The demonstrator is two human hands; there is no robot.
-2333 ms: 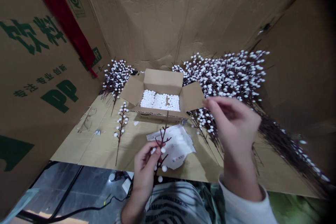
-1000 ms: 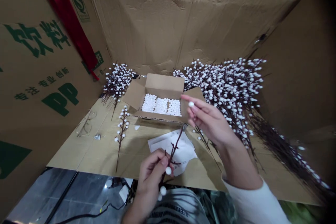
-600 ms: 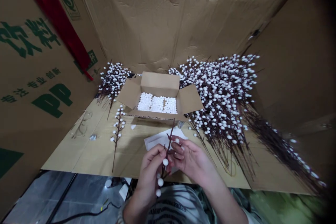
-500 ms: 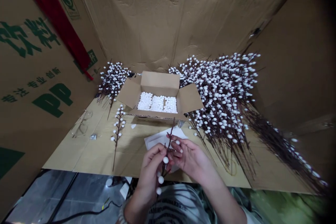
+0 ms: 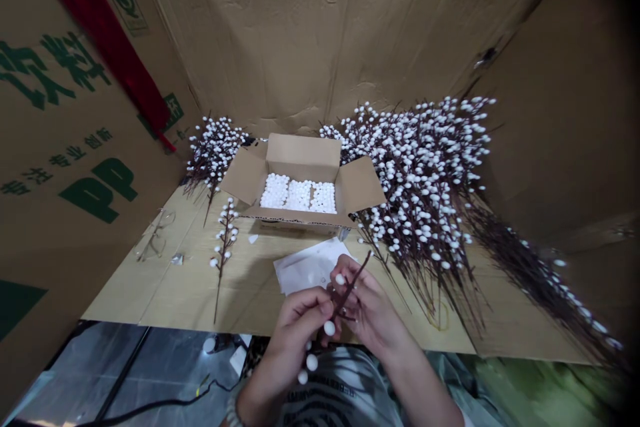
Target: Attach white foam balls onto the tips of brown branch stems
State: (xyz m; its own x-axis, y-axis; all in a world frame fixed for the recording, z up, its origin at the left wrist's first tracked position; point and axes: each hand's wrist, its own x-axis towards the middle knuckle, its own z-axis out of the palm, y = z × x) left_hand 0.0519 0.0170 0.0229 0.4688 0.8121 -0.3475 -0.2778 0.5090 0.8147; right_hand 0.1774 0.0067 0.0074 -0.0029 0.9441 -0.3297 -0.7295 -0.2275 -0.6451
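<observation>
My left hand (image 5: 295, 327) pinches a thin dark brown twig (image 5: 356, 275) low in the middle of the view. The twig tilts up to the right and carries a few white foam balls (image 5: 329, 327) along its lower part. My right hand (image 5: 373, 310) is closed against the twig from the right, with a small white ball (image 5: 340, 279) at its fingertips. Both hands hover over the near edge of the cardboard work surface (image 5: 185, 287). Behind them stands an open carton (image 5: 301, 188) filled with white foam balls.
A big heap of finished white-balled branches (image 5: 425, 173) lies to the right, a smaller bunch (image 5: 215, 150) at the back left. One finished sprig (image 5: 223, 247) lies left of the carton. White paper (image 5: 307, 267) lies under the hands. Cardboard walls (image 5: 65, 147) enclose the space.
My right hand came down from near the carton with a white ball to the twig. The twig has tilted to the right, and both hands have dropped slightly lower.
</observation>
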